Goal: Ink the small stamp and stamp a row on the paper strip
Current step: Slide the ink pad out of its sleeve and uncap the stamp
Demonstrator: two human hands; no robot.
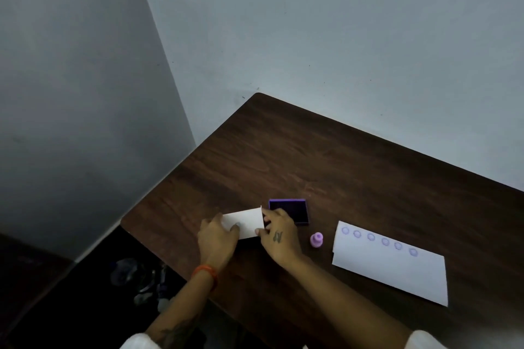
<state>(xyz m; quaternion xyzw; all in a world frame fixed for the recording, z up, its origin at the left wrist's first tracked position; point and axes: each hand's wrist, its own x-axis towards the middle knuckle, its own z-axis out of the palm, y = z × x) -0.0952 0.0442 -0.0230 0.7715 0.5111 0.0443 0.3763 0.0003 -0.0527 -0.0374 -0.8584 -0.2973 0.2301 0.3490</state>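
A white paper strip [394, 269] lies on the right of the dark wooden table [326, 156], with a row of several purple stamp marks along its far edge. The small pink stamp [316, 240] stands upright just left of it, untouched. A purple ink pad [295, 208] sits open behind the stamp. A smaller white folded paper [249, 221] lies left of the pad. My left hand [217, 238] presses on its left end. My right hand [279, 232] pinches its right edge, partly covering the ink pad's near corner.
The table's left corner and edge run close to my left hand, with dark floor and dim objects [141, 278] below. Grey walls stand behind the table. An orange band [205, 272] circles my left wrist.
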